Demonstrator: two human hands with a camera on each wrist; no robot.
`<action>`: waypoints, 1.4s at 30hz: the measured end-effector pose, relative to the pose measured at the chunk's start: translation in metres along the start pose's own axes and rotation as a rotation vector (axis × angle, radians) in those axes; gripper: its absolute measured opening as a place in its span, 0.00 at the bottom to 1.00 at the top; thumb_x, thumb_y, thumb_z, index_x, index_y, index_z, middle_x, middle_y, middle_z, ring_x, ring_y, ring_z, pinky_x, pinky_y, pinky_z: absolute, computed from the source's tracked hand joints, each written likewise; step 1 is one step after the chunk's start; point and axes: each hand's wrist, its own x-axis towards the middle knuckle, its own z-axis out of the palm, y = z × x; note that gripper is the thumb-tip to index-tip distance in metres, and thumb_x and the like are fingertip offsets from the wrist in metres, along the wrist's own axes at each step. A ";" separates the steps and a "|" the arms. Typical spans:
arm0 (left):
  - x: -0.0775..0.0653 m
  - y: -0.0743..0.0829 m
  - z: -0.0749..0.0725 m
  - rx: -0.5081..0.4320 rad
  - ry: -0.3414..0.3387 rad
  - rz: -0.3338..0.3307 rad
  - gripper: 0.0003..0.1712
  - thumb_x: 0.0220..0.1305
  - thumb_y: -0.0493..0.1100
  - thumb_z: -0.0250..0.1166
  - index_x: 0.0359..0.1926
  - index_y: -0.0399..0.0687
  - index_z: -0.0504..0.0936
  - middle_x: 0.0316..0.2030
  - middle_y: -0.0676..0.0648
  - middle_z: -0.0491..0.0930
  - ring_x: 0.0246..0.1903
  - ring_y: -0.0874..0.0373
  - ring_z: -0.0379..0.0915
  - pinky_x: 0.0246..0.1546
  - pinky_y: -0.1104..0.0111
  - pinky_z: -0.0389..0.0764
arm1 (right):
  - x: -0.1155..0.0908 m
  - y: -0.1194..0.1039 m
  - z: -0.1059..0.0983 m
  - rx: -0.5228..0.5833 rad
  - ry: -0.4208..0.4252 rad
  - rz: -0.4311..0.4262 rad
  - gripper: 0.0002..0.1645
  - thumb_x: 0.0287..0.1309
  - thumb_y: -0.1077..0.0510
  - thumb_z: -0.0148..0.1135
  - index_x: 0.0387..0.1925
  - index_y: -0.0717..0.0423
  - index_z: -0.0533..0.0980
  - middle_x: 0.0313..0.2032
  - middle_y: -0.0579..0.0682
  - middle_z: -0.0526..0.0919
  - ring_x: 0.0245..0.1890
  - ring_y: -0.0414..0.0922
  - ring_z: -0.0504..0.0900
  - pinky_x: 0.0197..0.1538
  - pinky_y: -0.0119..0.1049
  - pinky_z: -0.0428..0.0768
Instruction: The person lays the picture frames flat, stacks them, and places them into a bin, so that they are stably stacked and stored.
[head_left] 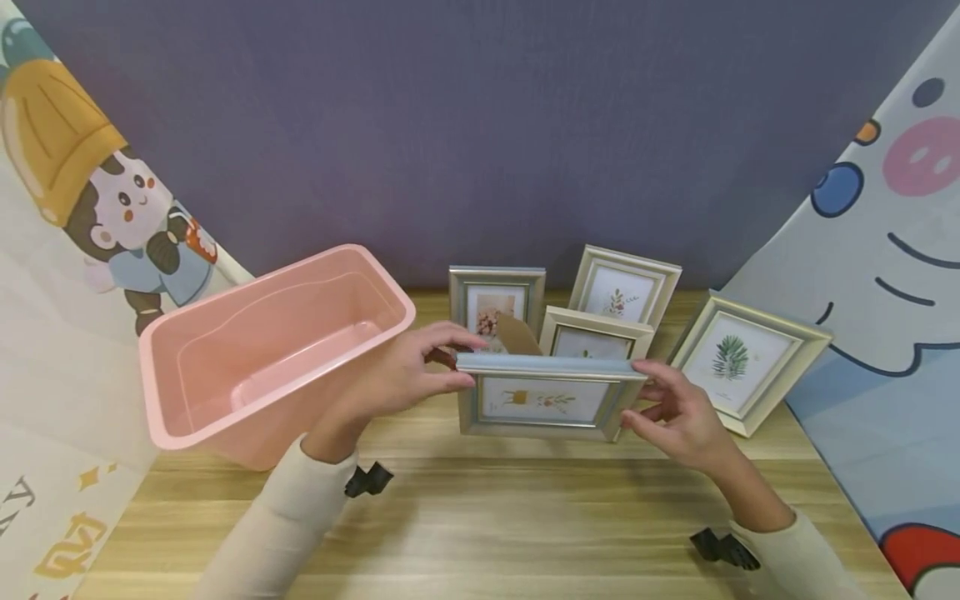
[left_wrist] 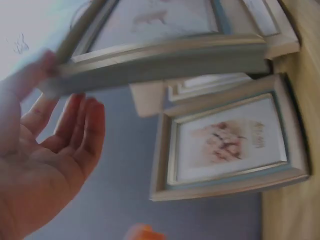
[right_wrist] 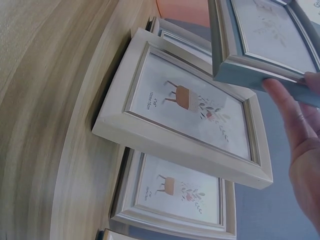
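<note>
A picture frame (head_left: 551, 364) with blue-grey edges is held sideways above the table by both hands. My left hand (head_left: 408, 371) pinches its left end between thumb and fingers. At the opposite end my right hand (head_left: 678, 417) grips the side with thumb and fingers. Behind its top edge a brown flap (head_left: 517, 335) sticks up. A blue-and-silver frame with a pink flower print (left_wrist: 227, 145) stands behind, near the left hand. Closer to the right hand, a cream frame (right_wrist: 185, 105) stands in front of another cream frame (right_wrist: 175, 192); the held frame partly hides the nearer one in the head view.
On the left of the wood-grain table (head_left: 487, 517) stands a pink plastic bin (head_left: 255, 354), its inside bare. A frame with a green leaf print (head_left: 731, 358) leans upright at the right. A dark blue panel (head_left: 480, 142) rises behind; cartoon-printed sheets flank both sides.
</note>
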 end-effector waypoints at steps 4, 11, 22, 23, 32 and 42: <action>0.002 -0.018 -0.003 -0.169 -0.091 -0.059 0.45 0.61 0.45 0.75 0.75 0.43 0.64 0.73 0.41 0.65 0.70 0.44 0.65 0.69 0.50 0.72 | 0.000 0.000 0.001 0.009 0.001 0.004 0.39 0.59 0.70 0.68 0.68 0.72 0.63 0.55 0.46 0.82 0.43 0.35 0.88 0.31 0.27 0.86; 0.008 -0.046 -0.004 -0.346 -0.261 0.015 0.76 0.47 0.73 0.72 0.82 0.45 0.37 0.82 0.42 0.38 0.80 0.39 0.38 0.77 0.43 0.52 | -0.002 0.001 0.004 0.009 -0.023 0.008 0.41 0.55 0.76 0.68 0.69 0.71 0.63 0.49 0.46 0.83 0.35 0.35 0.87 0.29 0.29 0.86; 0.015 -0.057 0.001 -0.462 -0.361 0.030 0.82 0.41 0.77 0.72 0.82 0.50 0.31 0.82 0.41 0.31 0.79 0.32 0.41 0.73 0.35 0.53 | -0.004 0.006 0.004 -0.036 -0.030 0.001 0.40 0.58 0.73 0.69 0.69 0.71 0.62 0.36 0.55 0.82 0.33 0.35 0.86 0.27 0.30 0.86; 0.015 -0.057 0.001 -0.465 -0.356 0.029 0.82 0.41 0.77 0.72 0.82 0.50 0.31 0.82 0.41 0.31 0.78 0.32 0.41 0.73 0.35 0.53 | -0.004 0.006 0.004 -0.038 -0.030 0.001 0.40 0.57 0.72 0.69 0.69 0.71 0.63 0.35 0.56 0.81 0.33 0.35 0.86 0.27 0.30 0.86; 0.014 -0.053 0.003 -0.454 -0.289 0.010 0.79 0.42 0.75 0.73 0.82 0.52 0.35 0.81 0.37 0.36 0.77 0.31 0.45 0.70 0.33 0.59 | -0.003 0.006 0.004 -0.006 -0.030 0.002 0.40 0.59 0.71 0.68 0.69 0.71 0.62 0.38 0.54 0.82 0.33 0.36 0.87 0.29 0.28 0.86; 0.009 -0.042 0.004 -0.335 -0.099 -0.002 0.59 0.57 0.61 0.73 0.79 0.42 0.53 0.77 0.39 0.57 0.69 0.37 0.65 0.66 0.49 0.74 | -0.002 0.005 0.001 0.007 -0.005 0.001 0.40 0.59 0.73 0.67 0.69 0.73 0.61 0.49 0.47 0.85 0.36 0.36 0.87 0.29 0.28 0.86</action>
